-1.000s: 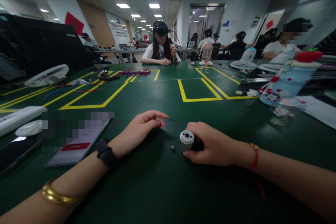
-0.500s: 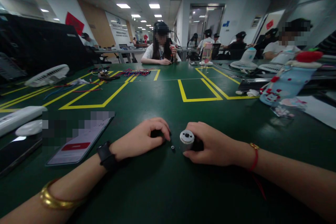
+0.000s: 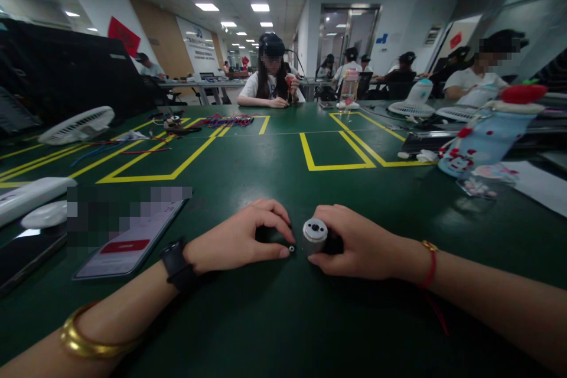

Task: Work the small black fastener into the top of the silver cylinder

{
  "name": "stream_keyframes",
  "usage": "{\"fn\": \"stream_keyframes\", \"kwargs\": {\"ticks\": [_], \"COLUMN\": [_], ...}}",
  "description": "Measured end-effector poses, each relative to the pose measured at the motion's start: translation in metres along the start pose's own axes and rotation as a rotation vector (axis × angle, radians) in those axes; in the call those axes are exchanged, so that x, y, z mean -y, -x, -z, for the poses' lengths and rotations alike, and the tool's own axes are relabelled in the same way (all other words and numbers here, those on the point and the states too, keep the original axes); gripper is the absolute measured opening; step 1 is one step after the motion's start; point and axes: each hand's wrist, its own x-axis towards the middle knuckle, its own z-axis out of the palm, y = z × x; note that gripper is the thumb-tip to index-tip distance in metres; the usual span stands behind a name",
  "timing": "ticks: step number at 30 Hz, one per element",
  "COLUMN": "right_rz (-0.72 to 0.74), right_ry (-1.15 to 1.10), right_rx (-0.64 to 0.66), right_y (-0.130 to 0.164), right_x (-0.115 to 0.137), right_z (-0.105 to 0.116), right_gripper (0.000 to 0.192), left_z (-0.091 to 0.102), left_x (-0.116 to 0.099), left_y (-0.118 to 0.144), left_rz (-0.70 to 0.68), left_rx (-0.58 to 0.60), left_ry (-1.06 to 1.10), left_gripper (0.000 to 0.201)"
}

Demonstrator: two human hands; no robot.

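My right hand (image 3: 358, 242) grips a small silver cylinder (image 3: 314, 234), like a small motor, lying on the green table (image 3: 283, 319) with its round face toward me. My left hand (image 3: 241, 238) lies just left of it, thumb and forefinger pinched around a tiny dark ring-shaped part (image 3: 291, 248) on the table surface. A black watch and a gold bangle are on my left arm, a red cord with a gold bead on my right wrist.
A phone (image 3: 133, 236) lies at the left, with white devices and a small white fan (image 3: 77, 126) beyond. Yellow tape boxes mark the table. A blue bottle (image 3: 485, 142) and papers sit at right. Other people sit at the far side.
My left hand moved right from an open resting pose and closed its fingertips on the tiny ring part. My right hand and the cylinder stayed put.
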Motion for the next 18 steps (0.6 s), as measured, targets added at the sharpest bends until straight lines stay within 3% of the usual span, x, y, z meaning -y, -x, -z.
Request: {"fn": "stream_keyframes", "kwargs": {"ticks": [10,18], "right_rz": [0.002,0.003], "right_ry": [0.012,0.004], "right_rx": [0.002,0.007], "right_y": [-0.0008,-0.0003], "right_x": [0.0003,-0.0002], "right_z": [-0.0002,0.0002], "right_gripper": [0.023,0.024], "left_z": [-0.0006,-0.0007], "left_x": [0.0014,0.003], "left_y": [-0.0013,-0.0012], "left_rz": [-0.023,-0.029], "left_rx": [0.01,-0.012], "left_ry": [0.007,0.133], "left_gripper": [0.012,0.012]}}
